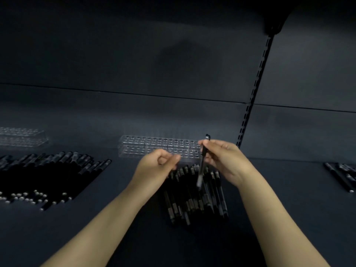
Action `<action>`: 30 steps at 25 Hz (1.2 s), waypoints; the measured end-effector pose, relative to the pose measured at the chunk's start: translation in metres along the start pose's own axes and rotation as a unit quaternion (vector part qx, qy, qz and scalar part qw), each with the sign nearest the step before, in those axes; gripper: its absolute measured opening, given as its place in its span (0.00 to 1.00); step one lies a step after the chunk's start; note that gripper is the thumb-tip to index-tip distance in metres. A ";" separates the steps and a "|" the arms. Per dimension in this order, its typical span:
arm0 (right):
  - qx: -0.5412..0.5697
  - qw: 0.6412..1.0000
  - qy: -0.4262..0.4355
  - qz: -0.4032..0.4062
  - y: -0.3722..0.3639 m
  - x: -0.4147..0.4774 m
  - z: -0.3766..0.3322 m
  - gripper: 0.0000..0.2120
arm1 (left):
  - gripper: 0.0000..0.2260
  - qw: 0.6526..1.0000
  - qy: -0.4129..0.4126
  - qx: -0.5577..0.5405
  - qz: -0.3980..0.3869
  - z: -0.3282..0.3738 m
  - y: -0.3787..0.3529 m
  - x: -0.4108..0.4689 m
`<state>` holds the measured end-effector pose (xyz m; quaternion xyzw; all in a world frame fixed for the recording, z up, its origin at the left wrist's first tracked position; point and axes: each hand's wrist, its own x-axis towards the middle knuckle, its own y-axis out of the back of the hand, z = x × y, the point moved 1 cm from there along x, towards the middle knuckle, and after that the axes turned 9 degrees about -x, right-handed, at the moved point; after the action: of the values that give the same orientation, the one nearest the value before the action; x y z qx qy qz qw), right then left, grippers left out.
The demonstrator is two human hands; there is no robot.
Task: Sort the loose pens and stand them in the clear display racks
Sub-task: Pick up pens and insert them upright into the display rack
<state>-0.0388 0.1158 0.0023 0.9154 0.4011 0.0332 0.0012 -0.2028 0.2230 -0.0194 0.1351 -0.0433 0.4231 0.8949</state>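
My right hand (223,158) pinches a black pen (202,166), held nearly upright with its tip down, just in front of the right end of a clear display rack (154,145). The rack's holes look unfilled. My left hand (156,164) hovers beside it with fingers curled and nothing visible in them, over a pile of loose black pens (194,197) lying on the dark shelf below both hands.
A larger heap of black pens (44,174) spreads over the left of the shelf. Behind it stands a second clear rack (21,136). A few more pens (342,175) lie at the right edge. A slotted upright (254,89) rises at the back.
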 end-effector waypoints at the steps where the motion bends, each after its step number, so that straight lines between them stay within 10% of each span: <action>1: -0.055 0.998 -0.009 0.021 0.010 0.001 0.001 0.07 | 0.10 0.996 -0.008 0.086 0.010 -0.003 0.007 0.001; 5: -0.314 0.946 -0.079 0.009 0.025 -0.004 0.015 0.08 | 0.13 0.985 0.056 0.157 -0.045 -0.014 0.014 -0.001; 11: -0.330 0.938 -0.095 0.041 0.018 -0.006 0.025 0.12 | 0.13 0.992 0.050 0.107 -0.050 -0.022 0.008 0.006; 21: -0.564 0.823 0.033 0.054 0.022 -0.021 0.007 0.15 | 0.16 0.941 -0.147 0.301 -0.055 -0.022 -0.003 0.014; 30: -0.709 0.704 -0.031 0.027 0.072 -0.084 -0.020 0.20 | 0.19 0.883 -0.250 0.378 -0.120 0.003 -0.030 -0.003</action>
<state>-0.0439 0.0044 0.0192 0.6554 0.2340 0.2796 0.6615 -0.1816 0.2019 -0.0231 0.5686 -0.0863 0.2489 0.7793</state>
